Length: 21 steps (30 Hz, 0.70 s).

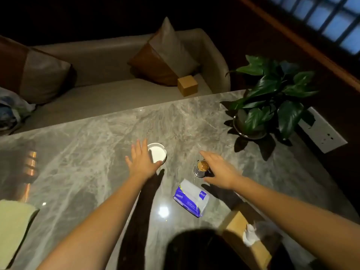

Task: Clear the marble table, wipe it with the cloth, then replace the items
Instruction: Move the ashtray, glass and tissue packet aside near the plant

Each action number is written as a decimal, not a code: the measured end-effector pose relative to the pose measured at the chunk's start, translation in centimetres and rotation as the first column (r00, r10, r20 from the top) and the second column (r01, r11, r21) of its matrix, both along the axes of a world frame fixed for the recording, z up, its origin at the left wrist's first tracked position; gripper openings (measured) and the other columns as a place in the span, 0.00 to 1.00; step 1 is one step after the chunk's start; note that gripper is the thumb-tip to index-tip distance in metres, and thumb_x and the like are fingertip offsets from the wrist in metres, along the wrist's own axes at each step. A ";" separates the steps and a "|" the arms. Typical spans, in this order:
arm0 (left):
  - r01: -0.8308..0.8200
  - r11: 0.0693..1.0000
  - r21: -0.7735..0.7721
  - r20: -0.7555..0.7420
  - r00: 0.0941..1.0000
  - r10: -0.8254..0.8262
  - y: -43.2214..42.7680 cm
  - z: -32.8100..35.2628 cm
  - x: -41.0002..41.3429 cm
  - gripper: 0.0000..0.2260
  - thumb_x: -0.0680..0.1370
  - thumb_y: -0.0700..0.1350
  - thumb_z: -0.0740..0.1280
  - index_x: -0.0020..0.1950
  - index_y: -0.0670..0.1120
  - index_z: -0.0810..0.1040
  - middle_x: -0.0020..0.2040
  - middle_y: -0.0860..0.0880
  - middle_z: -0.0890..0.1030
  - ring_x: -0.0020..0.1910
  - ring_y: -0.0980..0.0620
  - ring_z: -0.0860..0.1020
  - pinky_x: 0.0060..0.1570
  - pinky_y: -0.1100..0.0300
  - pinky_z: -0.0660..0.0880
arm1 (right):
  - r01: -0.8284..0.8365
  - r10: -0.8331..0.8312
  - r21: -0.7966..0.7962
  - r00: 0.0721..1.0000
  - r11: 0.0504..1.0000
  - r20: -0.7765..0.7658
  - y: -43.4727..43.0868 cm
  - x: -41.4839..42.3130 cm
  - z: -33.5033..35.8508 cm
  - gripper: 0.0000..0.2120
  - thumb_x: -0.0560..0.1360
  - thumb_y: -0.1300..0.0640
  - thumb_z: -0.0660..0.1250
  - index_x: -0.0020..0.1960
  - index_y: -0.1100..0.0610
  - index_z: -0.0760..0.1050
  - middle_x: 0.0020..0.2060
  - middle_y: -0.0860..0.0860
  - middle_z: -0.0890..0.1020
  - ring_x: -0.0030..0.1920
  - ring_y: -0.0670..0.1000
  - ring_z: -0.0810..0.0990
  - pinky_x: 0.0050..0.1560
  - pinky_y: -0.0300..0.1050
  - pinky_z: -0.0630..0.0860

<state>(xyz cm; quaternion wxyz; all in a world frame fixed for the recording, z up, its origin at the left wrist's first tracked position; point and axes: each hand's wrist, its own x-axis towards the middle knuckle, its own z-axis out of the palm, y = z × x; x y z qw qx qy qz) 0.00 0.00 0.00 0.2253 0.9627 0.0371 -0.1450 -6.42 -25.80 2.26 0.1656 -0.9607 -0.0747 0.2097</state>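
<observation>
Marble table [87,152] is loaded, so it looks like clearing time. Cloth [13,227] waits at its left edge. Left hand [141,161], fingers spread, covers the white dish [158,152]; right hand [220,172], fingers wide, reaches around the small cup [202,168].

The room is dim. A grey sofa [109,90] runs along the far side of the marble desk [87,152], carrying two grey-and-brown cushions [165,55] and a small tan box [187,85]. At upper right, a gridded window [327,20] glows blue behind a wooden frame. A lamp's glare [163,212] reflects off the polished desk.
</observation>
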 end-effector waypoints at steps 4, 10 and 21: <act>-0.078 0.996 -0.034 -0.040 0.996 0.077 -1.3 -0.8 1.3 0.44 0.71 0.52 0.72 0.77 0.51 0.47 0.79 0.46 0.46 0.77 0.44 0.46 0.72 0.37 0.50 | 0.018 -0.018 0.016 0.999 1.000 -0.032 -0.1 1.3 -1.5 0.45 0.71 0.51 0.73 0.78 0.48 0.48 0.76 0.50 0.61 0.74 0.53 0.62 0.68 0.53 0.69; -0.033 0.999 -0.028 -0.050 0.998 0.031 -3.3 -2.8 3.0 0.44 0.69 0.51 0.74 0.77 0.50 0.50 0.78 0.45 0.52 0.77 0.44 0.51 0.72 0.40 0.54 | -0.031 0.032 0.010 0.997 0.999 -0.066 -0.9 3.2 -3.7 0.27 0.72 0.50 0.70 0.69 0.46 0.66 0.64 0.49 0.74 0.62 0.53 0.75 0.57 0.51 0.75; 0.092 0.986 0.142 -0.040 0.995 -0.087 -3.2 -4.4 3.6 0.36 0.69 0.46 0.73 0.73 0.52 0.59 0.73 0.47 0.58 0.72 0.44 0.55 0.64 0.40 0.64 | -0.013 0.055 0.219 0.981 0.976 -0.186 -2.2 4.6 -6.0 0.21 0.63 0.53 0.72 0.55 0.46 0.73 0.49 0.45 0.79 0.50 0.49 0.76 0.51 0.50 0.76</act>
